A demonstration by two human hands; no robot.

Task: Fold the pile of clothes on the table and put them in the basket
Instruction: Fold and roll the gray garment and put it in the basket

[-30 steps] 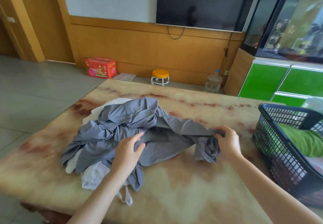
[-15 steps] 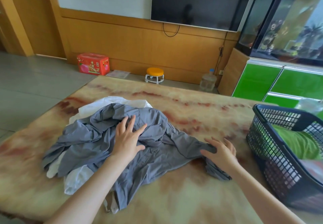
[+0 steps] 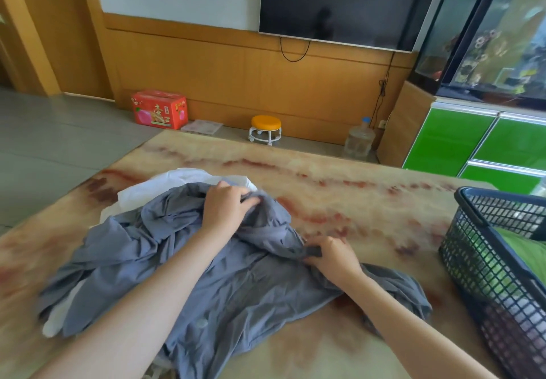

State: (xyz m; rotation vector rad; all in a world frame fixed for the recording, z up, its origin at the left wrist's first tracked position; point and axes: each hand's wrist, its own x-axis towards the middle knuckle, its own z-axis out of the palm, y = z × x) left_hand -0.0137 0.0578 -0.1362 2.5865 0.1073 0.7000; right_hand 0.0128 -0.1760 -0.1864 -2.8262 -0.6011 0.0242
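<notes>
My left hand [image 3: 227, 208] grips the grey shirt [image 3: 236, 287] far from the basket [image 3: 487, 275]; my right hand [image 3: 331, 257] pinches it nearer; I should pull it flat.

Left hand [image 3: 226, 207] forward, right hand [image 3: 334, 256] nearer, both with fingers curled tight.

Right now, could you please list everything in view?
table: one, beige with red veins, foreground
grey shirt: one, grey, crumpled on table
white garment: one, white, under the grey shirt
basket: one, dark blue, table's right edge
green garment: one, green, inside basket
box: one, red, on floor
stool: one, orange-topped, on floor
cabinet: one, green-fronted, far right
water bottle: one, clear, floor beside cabinet
fish tank: one, dark-framed, above cabinet
television: one, black, top centre
left hand: one, gripping grey shirt
right hand: one, pinching grey shirt
</notes>
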